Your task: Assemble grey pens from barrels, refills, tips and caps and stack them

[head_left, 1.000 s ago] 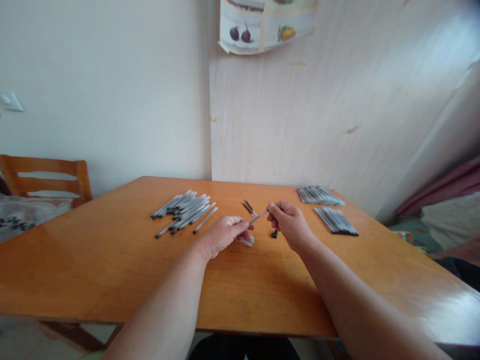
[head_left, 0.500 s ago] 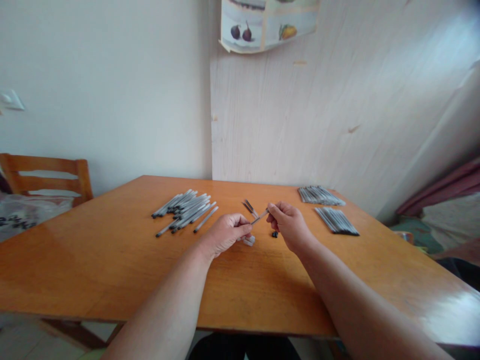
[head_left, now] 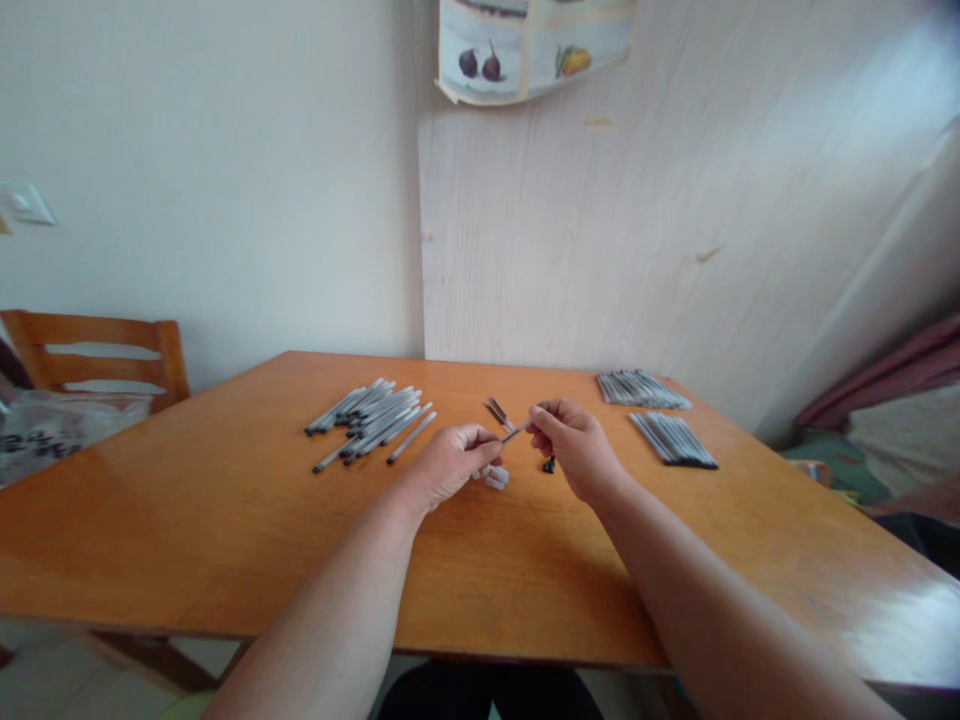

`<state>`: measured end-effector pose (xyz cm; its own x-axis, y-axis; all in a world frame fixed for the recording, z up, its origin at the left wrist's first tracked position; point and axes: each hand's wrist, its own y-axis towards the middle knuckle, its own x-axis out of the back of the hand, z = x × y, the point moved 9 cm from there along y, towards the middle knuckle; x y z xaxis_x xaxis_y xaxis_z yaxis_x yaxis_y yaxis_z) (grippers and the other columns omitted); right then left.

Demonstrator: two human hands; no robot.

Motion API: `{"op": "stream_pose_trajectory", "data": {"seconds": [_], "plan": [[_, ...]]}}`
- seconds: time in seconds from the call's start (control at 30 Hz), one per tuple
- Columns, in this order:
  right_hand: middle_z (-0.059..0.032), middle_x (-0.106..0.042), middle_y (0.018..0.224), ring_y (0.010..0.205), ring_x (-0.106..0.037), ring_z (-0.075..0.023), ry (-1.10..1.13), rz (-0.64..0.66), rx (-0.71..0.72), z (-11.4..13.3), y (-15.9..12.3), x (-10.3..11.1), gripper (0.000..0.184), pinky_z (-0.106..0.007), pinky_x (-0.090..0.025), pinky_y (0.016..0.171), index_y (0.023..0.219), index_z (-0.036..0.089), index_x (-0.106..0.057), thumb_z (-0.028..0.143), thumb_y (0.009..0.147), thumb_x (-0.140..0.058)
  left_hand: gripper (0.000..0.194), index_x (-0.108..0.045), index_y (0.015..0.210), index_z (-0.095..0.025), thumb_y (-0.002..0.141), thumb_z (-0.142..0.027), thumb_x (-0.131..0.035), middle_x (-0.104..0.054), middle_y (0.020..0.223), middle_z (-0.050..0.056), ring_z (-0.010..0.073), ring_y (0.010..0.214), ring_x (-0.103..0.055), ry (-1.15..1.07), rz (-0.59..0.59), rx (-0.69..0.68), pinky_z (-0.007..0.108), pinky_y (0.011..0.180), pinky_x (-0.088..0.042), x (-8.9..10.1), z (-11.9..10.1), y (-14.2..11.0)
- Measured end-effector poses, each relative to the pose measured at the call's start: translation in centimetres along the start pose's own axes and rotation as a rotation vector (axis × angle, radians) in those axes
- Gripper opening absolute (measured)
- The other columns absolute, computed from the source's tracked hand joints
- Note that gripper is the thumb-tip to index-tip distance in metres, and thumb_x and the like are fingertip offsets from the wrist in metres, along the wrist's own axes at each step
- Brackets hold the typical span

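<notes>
A thin pen [head_left: 514,432] slants between my two hands above the middle of the table. My left hand [head_left: 456,466] pinches its lower end, and the fingers of my right hand [head_left: 568,442] are closed on its upper end. Just below my left hand lie several small translucent pieces [head_left: 493,479], perhaps caps. Small black pieces [head_left: 549,465] rest beside my right hand. Behind the held pen are a few thin dark-ended sticks [head_left: 496,409] that look like refills, partly covered by the pen and fingers.
On the left of the wooden table [head_left: 300,560] is a loose pile of grey pens [head_left: 379,415]. Two neat rows of pens, a far row [head_left: 643,389] and a nearer row [head_left: 673,440], lie to the right. A chair [head_left: 97,350] and a plastic bag [head_left: 67,430] stand left.
My right hand has shifted slightly left toward my left hand, and less of the pen shows between them. The things on the table have not moved.
</notes>
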<state>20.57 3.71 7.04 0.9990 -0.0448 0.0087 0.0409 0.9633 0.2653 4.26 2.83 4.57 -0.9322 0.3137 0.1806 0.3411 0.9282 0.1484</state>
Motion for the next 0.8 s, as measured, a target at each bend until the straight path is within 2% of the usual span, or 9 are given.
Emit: {"op": "stream_pose_trajectory", "data": {"seconds": [0.1,0.17,0.3,0.43,0.53,0.8], "plan": [[-0.0027,-0.064,0.069,0.051,-0.050,-0.0094,0.028,-0.057,0.004,0.4,0.3,1.2,0.028,-0.022,-0.036,0.046,0.074,0.019,-0.056,0.045,0.078,-0.065,0.033,-0.066,0.101,-0.016,0.086,-0.045,-0.060,-0.070,0.097,0.009,0.0191,0.089,-0.065,0.085,-0.072,-0.058,0.028,0.075,-0.047,1.2,-0.2,0.3],[-0.0032,-0.064,0.069,0.051,-0.050,-0.0095,0.046,-0.099,0.002,0.6,0.6,2.1,0.028,-0.023,-0.036,0.046,0.074,0.019,-0.056,0.044,0.077,-0.066,0.025,-0.066,0.100,-0.018,0.086,-0.037,-0.059,-0.070,0.101,0.007,0.0194,0.095,-0.063,0.158,-0.140,-0.072,0.030,0.084,-0.046,2.3,-0.1,0.4],[-0.0039,-0.064,0.067,0.050,-0.050,-0.0100,0.035,-0.149,0.012,0.9,0.9,3.3,0.027,-0.023,-0.035,0.045,0.073,0.018,-0.057,0.044,0.076,-0.065,0.018,-0.067,0.094,-0.018,0.079,-0.019,-0.056,-0.071,0.097,0.005,0.0189,0.092,-0.063,0.312,-0.179,-0.047,0.031,0.086,-0.046,3.5,0.7,0.5],[-0.0036,-0.064,0.066,0.049,-0.050,-0.0099,0.034,-0.176,0.024,0.9,1.1,3.7,0.027,-0.023,-0.035,0.045,0.072,0.019,-0.056,0.044,0.075,-0.065,0.018,-0.069,0.090,-0.020,0.074,-0.023,-0.064,-0.070,0.087,0.005,0.0200,0.081,-0.062,0.543,-0.114,-0.013,0.029,0.074,-0.046,3.3,1.7,0.4],[-0.0040,-0.065,0.067,0.049,-0.050,-0.0098,0.026,-0.184,0.024,0.8,1.2,3.9,0.026,-0.024,-0.035,0.044,0.072,0.019,-0.056,0.043,0.076,-0.065,0.018,-0.070,0.090,-0.021,0.075,-0.029,-0.064,-0.069,0.089,0.006,0.0206,0.082,-0.061,0.636,-0.039,-0.067,0.029,0.071,-0.045,2.5,1.8,0.2],[-0.0038,-0.064,0.064,0.047,-0.048,-0.0098,0.040,-0.198,0.032,0.6,1.6,4.3,0.025,-0.023,-0.034,0.043,0.074,0.019,-0.057,0.042,0.078,-0.063,0.013,-0.071,0.081,-0.022,0.071,-0.020,-0.063,-0.064,0.086,0.006,0.0203,0.079,-0.060,0.794,0.014,-0.153,0.029,0.071,-0.044,1.9,1.5,0.1]]}}
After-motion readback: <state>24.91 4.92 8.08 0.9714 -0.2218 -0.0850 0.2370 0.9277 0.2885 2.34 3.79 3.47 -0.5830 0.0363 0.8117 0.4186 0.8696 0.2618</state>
